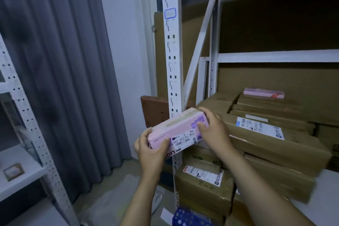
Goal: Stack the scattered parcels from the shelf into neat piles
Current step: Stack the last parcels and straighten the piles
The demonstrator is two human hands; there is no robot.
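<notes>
Holding pink box (178, 130) in the air, just in front of the post (172, 51), off the shelf (328, 198) and left of the brown parcels (275, 141). Gripped at both ends: near-left end in left hand (150, 149), thumb on the labelled face; far-right end in right hand (214, 130), fingers (203, 110) curled over the top edge, thumb on the front. Closed firmly on the box on both sides, nothing spare. Long axis tilted, running from lower left to upper right, with the right end higher and nearer the shelf. Label and barcode facing the camera, print roughly upright. To the right and slightly lower: brown parcels in loose piles, top one skewed to those under it. Further back on them, a second pink parcel (264, 93), lying flat. Judged next: carry rightward onto a pile, turning the long axis to match the parcel beneath. Right hand nearer, so likely leading. Possible snag: clipping the post on the swing.
</notes>
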